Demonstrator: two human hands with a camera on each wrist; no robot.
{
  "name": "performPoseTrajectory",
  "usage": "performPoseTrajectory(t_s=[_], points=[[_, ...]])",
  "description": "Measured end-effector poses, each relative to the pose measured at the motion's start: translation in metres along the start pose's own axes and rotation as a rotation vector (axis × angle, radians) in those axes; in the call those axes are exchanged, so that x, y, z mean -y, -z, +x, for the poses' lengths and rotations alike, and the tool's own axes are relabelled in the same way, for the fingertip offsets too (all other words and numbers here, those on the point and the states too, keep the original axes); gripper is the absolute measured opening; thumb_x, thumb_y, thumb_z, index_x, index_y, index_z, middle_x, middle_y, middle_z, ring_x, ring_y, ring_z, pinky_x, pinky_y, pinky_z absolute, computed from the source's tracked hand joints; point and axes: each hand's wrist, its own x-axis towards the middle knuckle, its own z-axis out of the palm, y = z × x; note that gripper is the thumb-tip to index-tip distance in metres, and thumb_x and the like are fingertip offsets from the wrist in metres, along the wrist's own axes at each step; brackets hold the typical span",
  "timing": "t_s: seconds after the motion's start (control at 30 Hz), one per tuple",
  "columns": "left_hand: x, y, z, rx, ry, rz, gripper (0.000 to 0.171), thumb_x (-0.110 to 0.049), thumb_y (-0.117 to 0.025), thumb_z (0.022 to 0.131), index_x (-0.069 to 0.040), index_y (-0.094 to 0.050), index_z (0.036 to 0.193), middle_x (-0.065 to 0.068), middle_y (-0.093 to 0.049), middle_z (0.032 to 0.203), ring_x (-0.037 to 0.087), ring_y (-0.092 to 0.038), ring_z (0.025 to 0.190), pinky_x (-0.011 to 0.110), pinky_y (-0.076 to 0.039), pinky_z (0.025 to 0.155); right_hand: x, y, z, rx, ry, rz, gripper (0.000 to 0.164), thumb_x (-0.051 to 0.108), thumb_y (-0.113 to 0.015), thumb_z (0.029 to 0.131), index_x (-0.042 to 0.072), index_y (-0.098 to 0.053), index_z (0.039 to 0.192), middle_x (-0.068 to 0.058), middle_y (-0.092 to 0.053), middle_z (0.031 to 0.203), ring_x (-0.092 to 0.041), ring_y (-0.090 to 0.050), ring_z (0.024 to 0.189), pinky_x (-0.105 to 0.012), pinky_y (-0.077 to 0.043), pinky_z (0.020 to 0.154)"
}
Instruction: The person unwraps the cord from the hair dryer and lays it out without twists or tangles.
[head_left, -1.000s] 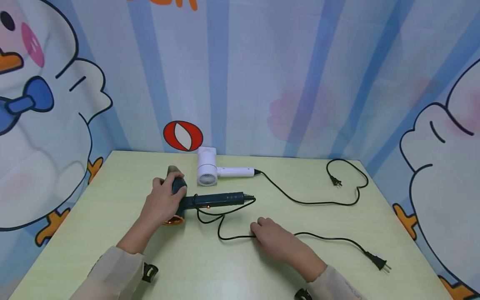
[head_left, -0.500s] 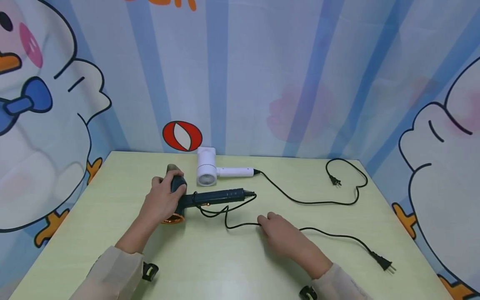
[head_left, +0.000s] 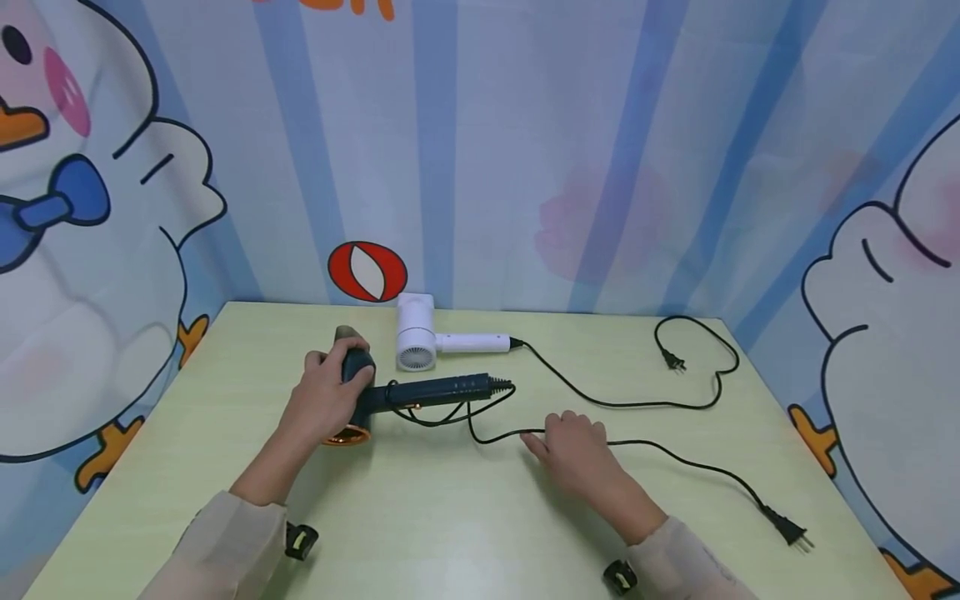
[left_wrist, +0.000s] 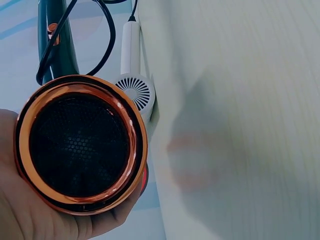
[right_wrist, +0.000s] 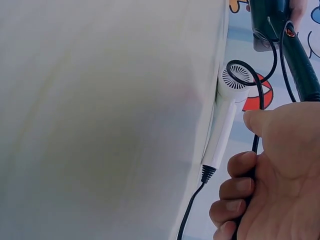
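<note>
My left hand [head_left: 321, 393] grips the barrel of a dark green hair dryer [head_left: 431, 392] above the table. Its copper-rimmed intake [left_wrist: 80, 145] faces the left wrist camera, and the handle points right. Part of the black cord [head_left: 501, 437] loops along the handle. Farther right, my right hand [head_left: 577, 454] holds that cord; the right wrist view shows its fingers [right_wrist: 237, 187] curled round it. Beyond the hand the cord runs to a two-pin plug [head_left: 787, 528] at the front right.
A white hair dryer [head_left: 471, 342] lies behind the green one, near the back of the table [head_left: 420, 533]. Its cord [head_left: 630, 404] winds right to a plug [head_left: 672, 360]. A printed curtain [head_left: 495, 150] encloses the table behind and at the sides.
My right hand has moved right and away from me along with the cord, and the plug has slid right. The green hair dryer's handle end has risen slightly. My left hand stays nearly in place.
</note>
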Motion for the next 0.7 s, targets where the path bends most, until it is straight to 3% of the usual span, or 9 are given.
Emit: performPoseTrajectory(t_s=[0.4,0.7], points=[[-0.001,0.0,0.0,-0.001,-0.005,0.002,0.046,-0.043,-0.047,0.105,-0.03,-0.039,0.148,0.028,-0.031,0.145,0.049,-0.053,0.108,0.052,-0.056,0.079,0.004,-0.003,0.005,-0.033,-0.048,0.0,0.045,0.043,-0.055,0.103,0.009,-0.052,0.073,-0.007,-0.046,0.071,-0.026,-0.043,0.067,-0.042,-0.035,0.065],[0.0,0.002,-0.004,0.01,-0.024,0.006,0.045,-0.042,-0.047,0.105,-0.03,-0.039,0.148,0.028,-0.031,0.145,0.049,-0.054,0.108,0.051,-0.056,0.079,0.009,-0.002,0.017,-0.069,-0.06,-0.041,0.053,0.05,-0.047,0.105,0.009,-0.049,0.071,-0.01,-0.044,0.073,-0.029,-0.043,0.07,-0.044,-0.036,0.066]])
